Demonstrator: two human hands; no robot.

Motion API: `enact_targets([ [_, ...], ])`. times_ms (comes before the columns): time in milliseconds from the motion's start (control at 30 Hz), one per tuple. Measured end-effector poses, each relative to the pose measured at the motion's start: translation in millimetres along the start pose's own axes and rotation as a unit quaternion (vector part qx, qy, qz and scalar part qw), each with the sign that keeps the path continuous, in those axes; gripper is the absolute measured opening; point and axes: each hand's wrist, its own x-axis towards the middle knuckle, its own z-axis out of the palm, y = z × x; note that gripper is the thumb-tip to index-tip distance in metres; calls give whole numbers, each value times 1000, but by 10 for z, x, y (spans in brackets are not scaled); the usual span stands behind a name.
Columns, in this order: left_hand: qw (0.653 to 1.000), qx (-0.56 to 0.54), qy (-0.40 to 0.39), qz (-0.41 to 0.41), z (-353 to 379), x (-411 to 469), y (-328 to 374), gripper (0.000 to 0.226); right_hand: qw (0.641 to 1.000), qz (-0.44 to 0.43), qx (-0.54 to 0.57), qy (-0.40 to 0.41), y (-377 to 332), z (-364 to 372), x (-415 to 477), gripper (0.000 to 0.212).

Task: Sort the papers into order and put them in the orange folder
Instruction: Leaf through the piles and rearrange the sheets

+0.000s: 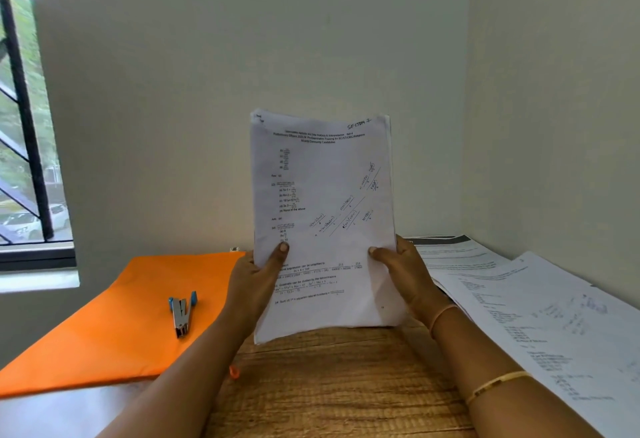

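Several printed sheets [323, 216], light and limp, are held upright above the wooden table [332, 385], pinched at the lower side edges by left hand [258, 278] and right hand [403, 268]; the orange folder [114, 326] lies left.

Plain pale walls [242, 39] meeting at a corner, barred window [24, 126] left, wooden table [329, 385]

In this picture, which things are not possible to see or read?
Head view:
Held stack of papers: pages behind the top sheet are hidden by it; their number is unclear.
Loose papers at right: print blurred, too small; cut off by the frame edge.
Orange folder: inside hidden by its cover; one side behind the left hand.
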Motion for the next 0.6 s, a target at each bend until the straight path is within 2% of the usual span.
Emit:
enact_targets([
  [433,999,-18,23,32,11,-2,78,18,999,-34,28,-5,-73,-13,7,23],
  [600,999,40,-22,21,2,-17,43,21,1000,-9,11,-1,8,-23,-2,27],
])
